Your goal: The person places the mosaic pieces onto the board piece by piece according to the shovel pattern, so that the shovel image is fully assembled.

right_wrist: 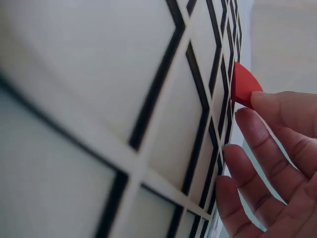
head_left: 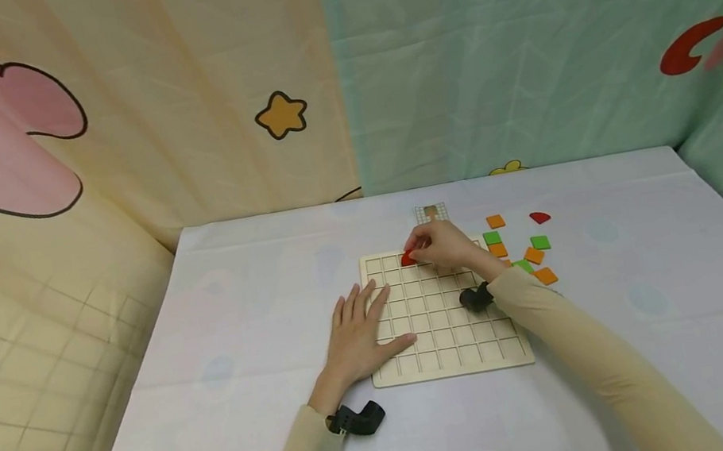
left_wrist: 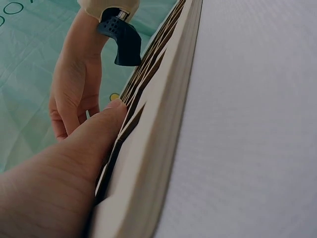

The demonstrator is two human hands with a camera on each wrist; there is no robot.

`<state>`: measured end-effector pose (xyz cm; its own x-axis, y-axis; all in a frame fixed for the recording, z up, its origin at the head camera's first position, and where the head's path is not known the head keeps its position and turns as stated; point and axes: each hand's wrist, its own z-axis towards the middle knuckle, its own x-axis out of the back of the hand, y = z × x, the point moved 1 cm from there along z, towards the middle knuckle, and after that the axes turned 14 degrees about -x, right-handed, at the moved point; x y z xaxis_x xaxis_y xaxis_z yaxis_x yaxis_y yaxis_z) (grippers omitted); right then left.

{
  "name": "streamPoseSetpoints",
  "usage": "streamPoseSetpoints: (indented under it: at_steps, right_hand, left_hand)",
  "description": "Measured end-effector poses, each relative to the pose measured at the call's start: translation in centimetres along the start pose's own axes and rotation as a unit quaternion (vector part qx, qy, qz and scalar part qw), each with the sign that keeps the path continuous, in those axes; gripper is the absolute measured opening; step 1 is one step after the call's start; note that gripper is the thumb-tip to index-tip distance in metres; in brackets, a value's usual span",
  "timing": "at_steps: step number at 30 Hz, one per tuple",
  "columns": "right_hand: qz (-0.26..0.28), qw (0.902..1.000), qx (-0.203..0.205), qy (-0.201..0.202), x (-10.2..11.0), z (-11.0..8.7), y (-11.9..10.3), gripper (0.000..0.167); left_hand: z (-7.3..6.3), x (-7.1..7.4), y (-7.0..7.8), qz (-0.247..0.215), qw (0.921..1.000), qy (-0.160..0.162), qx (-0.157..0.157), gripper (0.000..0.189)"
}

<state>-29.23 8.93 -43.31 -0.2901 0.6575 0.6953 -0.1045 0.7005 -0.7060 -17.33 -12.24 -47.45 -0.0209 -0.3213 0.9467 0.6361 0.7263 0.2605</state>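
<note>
A pale wooden board [head_left: 453, 372] with a raised grid of square cells lies on the table. My right hand [head_left: 441, 245] pinches a red quarter-circle tile [head_left: 407, 258] between thumb and finger over the board's far row, left of its middle. In the right wrist view, that red tile [right_wrist: 243, 84] meets the grid at its straight side; whether it lies fully inside a cell I cannot tell. With fingers spread, my left hand [head_left: 359, 335] rests on the board's left side. Its thumb [left_wrist: 106, 119] touches the grid in the left wrist view.
Several orange tiles [head_left: 546, 275] and green tiles [head_left: 540, 242] lie loose to the board's right, some partly behind my right forearm. Another red tile [head_left: 540, 217] lies farther back. Beyond the board is a small patterned card [head_left: 431, 210]. Curtains [head_left: 516, 29] rise behind the table.
</note>
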Motion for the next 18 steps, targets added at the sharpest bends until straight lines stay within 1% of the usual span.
streamPoseSetpoints:
  at_steps: [8,13,16,18]
  right_hand:
    - [-0.018,0.9995,-0.017,-0.018,0.2,0.2,-0.5,0.008]
    - [-0.04,0.9986,-0.025,-0.024,0.4,0.5,-0.8,0.009]
    - [-0.053,0.9979,-0.026,-0.027,0.5,0.6,-1.0,0.009]
    - [-0.056,0.9974,-0.034,-0.03,0.5,0.6,-1.1,0.009]
  left_hand:
    - [0.0,-0.1,0.0,-0.001,1.0,0.0,0.0,0.09]
    - [0.0,-0.2,-0.1,-0.001,1.0,0.008,-0.004,0.09]
    - [0.0,-0.2,-0.1,0.0,1.0,0.009,-0.003,0.09]
    - [0.0,-0.2,-0.1,0.0,1.0,0.007,-0.002,0.09]
